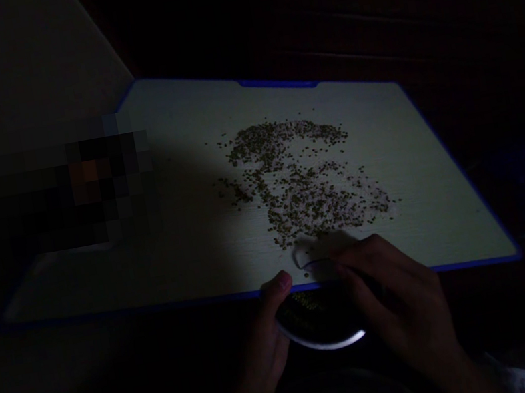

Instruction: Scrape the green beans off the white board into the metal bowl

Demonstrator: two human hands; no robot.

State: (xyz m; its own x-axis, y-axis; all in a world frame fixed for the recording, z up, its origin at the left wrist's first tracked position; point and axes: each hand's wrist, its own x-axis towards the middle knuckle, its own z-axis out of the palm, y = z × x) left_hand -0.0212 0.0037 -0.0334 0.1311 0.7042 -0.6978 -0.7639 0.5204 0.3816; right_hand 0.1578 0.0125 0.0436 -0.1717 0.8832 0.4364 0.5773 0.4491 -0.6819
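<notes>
In dim light, small dark seeds or beans (312, 204) lie scattered in patches over a pale board (447, 204) with a blue edge. Below the board's near edge is a round bowl (327, 346) with a bright rim, and some small grains show inside it. My left hand (268, 341) grips the bowl's left side, its thumb up at the board's edge. My right hand (404, 307) is closed, thumb and forefinger pinching a thin curved tool (315, 261) low over the board. Its exact kind is too dark to tell. A few loose grains lie near its tip.
A blurred-out patch (88, 186) covers the board's left part. A blue clip-like strip (278, 84) sits on the far edge. Dark wooden furniture (341, 40) stands behind, and a pale surface (15, 64) lies at the upper left.
</notes>
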